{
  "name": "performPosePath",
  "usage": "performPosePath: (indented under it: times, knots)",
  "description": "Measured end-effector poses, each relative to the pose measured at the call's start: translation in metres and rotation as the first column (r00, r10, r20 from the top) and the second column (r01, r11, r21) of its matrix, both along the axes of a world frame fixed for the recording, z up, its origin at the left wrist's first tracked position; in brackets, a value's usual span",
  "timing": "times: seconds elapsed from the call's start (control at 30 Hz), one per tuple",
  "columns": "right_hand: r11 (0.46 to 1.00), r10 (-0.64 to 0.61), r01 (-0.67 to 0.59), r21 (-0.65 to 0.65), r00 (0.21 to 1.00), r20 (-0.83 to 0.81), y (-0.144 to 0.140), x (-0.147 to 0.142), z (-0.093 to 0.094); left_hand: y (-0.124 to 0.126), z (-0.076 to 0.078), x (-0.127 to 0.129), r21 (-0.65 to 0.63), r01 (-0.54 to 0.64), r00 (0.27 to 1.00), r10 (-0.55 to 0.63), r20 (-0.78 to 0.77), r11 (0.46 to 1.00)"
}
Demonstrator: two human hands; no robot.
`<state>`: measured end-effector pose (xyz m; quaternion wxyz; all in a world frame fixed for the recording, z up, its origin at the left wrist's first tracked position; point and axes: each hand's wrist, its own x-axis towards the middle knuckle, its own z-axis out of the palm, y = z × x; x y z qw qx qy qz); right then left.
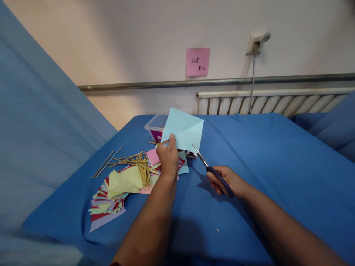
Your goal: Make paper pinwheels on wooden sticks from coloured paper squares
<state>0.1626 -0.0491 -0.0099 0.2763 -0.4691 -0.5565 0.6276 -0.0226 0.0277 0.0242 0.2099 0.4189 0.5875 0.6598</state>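
Note:
My left hand (169, 157) pinches the lower left edge of a light blue square sheet of paper (183, 127), thumb on top. Faint crease lines cross the sheet. In my right hand (226, 179) is a pair of scissors (220, 180) with dark blue handles. Their blades point up and left, with the tips at the sheet's lower right edge; whether they touch the paper I cannot tell. Below and left of the sheet lie thin yellowish sticks (142, 170) and a fanned pile of cut coloured paper (111, 199).
Behind the sheet stands a clear plastic box (152, 125), partly hidden. All this rests on a blue cloth-covered table (277, 159). On the wall are a pink note (198, 62), a metal pipe (138, 86), a socket with a cord (254, 44) and a radiator (277, 101). Blue curtains (41, 111) hang left.

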Motion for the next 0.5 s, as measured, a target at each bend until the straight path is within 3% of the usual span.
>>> performPosePath:
  times: [0.17,0.5]
  knots:
    - [0.999,0.018,-0.018,0.039,1.0,0.016,0.0006,0.0017,-0.0075,-0.0007,-0.0006,0.0007,0.029,0.028,0.999,-0.027,-0.017,0.999]
    - [0.999,-0.001,0.001,0.037,1.0,0.007,-0.0001,-0.0005,-0.0038,-0.0018,-0.0026,0.0021,0.012,0.042,0.998,-0.042,-0.036,0.999]
